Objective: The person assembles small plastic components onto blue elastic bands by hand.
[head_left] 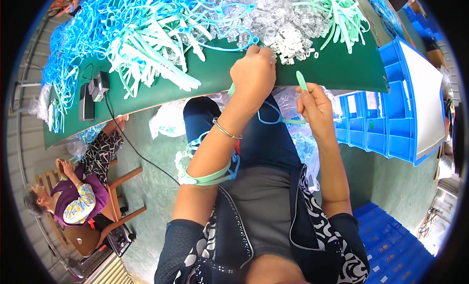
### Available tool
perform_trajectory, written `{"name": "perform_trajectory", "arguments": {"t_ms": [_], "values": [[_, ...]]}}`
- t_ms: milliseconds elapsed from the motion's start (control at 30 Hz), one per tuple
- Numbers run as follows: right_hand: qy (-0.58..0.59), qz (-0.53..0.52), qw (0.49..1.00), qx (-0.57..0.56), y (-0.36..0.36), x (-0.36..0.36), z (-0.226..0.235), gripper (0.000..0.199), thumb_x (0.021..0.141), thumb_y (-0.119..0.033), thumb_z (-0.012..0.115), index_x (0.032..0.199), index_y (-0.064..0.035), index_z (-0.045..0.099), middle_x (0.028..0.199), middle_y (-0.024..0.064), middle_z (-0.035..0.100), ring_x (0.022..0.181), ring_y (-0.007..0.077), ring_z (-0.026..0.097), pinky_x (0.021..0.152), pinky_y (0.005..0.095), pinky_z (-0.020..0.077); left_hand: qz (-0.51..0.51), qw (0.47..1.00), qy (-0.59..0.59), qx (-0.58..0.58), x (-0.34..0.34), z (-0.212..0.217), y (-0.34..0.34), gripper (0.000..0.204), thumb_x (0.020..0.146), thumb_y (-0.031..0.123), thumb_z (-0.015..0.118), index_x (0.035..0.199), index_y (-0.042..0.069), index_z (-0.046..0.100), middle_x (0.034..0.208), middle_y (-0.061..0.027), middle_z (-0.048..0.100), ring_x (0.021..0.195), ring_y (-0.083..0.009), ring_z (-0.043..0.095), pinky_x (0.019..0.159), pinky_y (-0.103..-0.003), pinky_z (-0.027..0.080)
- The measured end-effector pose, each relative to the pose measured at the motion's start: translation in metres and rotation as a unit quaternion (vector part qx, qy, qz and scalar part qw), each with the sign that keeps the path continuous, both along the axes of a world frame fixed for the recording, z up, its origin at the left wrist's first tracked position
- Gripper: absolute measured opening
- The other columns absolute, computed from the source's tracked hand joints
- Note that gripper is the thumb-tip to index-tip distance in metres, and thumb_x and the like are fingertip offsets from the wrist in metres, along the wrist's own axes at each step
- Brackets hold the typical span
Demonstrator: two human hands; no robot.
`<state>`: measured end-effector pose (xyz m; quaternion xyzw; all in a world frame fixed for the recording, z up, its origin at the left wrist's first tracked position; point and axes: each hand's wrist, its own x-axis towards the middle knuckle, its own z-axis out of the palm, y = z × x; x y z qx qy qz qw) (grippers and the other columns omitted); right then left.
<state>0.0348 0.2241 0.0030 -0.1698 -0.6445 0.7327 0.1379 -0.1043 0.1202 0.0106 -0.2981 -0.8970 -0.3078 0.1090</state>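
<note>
1. Patterned sleeves and a grey top fill the lower middle of the head view; both forearms rise from them toward a green table (342,69).
2. Left forearm: a thin metal bangle (225,130) circles the wrist, and several mint-green and blue plastic loops (205,179) hang around the arm near the elbow.
3. Left hand (253,76): fingers curled downward, fingertips resting at the edge of a heap of clear plastic pieces (278,20) on the table. Whether a piece is pinched between them cannot be told (the back of the hand hides the fingertips).
4. Right hand (315,105): closed around a mint-green plastic strip (301,81), whose rounded end stands up above the fingers, just in front of the table's near edge. A blue loop (268,119) hangs between the two hands, over the lap.
5. Table top: blue plastic straps (93,25) are piled at left, mint-green straps (146,54) spread beside them, and a further mint-green bundle (337,15) lies at upper right.
6. Surroundings: a black device with a cable (97,86) sits at the table's left end; blue compartment bins (391,123) stand at right; a seated person (78,196) occupies a wooden chair at lower left, well apart from the hands.
</note>
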Motion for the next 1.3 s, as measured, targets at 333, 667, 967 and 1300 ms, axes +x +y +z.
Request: {"name": "perform_trajectory", "arguments": {"t_ms": [333,667,967,1300], "values": [[0.046,-0.044,0.972,0.224,-0.015,0.000,0.028,0.012,0.089,-0.010,0.056,0.089,0.0008,0.062,0.067,-0.0003,0.056,0.056,0.0051,0.048,0.050,0.0201,0.0353,-0.161,0.718,-0.576,0.356,0.011,0.031,-0.047,0.006,0.080,0.004,0.064,0.083,0.002,0.059,0.076,-0.0076,0.062,0.052,-0.0057,0.049,0.044,-0.018,0.035],[0.046,-0.019,0.954,0.296,-0.036,-0.002,0.038,0.005,0.082,-0.004,0.060,0.083,-0.0002,0.062,0.062,0.0068,0.057,0.048,0.0106,0.050,0.044,0.0244,0.0358,-0.150,0.663,-0.608,0.410,0.032,0.028,-0.070,0.011,0.078,0.004,0.067,0.086,0.004,0.059,0.068,0.0004,0.057,0.052,-0.0050,0.049,0.045,-0.018,0.036],[0.067,0.042,0.944,0.322,-0.042,-0.001,0.036,0.006,0.079,-0.002,0.063,0.084,-0.0012,0.061,0.060,0.0064,0.056,0.048,0.0110,0.049,0.044,0.0248,0.0351,-0.153,0.681,-0.613,0.370,0.047,0.033,-0.084,0.013,0.080,0.012,0.068,0.087,0.004,0.062,0.064,0.0003,0.056,0.051,-0.0043,0.048,0.044,-0.018,0.036],[0.138,0.045,0.889,0.435,-0.051,-0.002,0.035,0.020,0.071,-0.005,0.072,0.088,-0.0044,0.062,0.070,0.0077,0.062,0.054,0.0186,0.060,0.049,0.0275,0.0452,-0.148,0.686,-0.620,0.351,0.048,0.025,-0.099,0.013,0.082,0.014,0.066,0.081,0.002,0.060,0.063,0.0015,0.054,0.052,-0.0046,0.045,0.046,-0.019,0.034]]}}
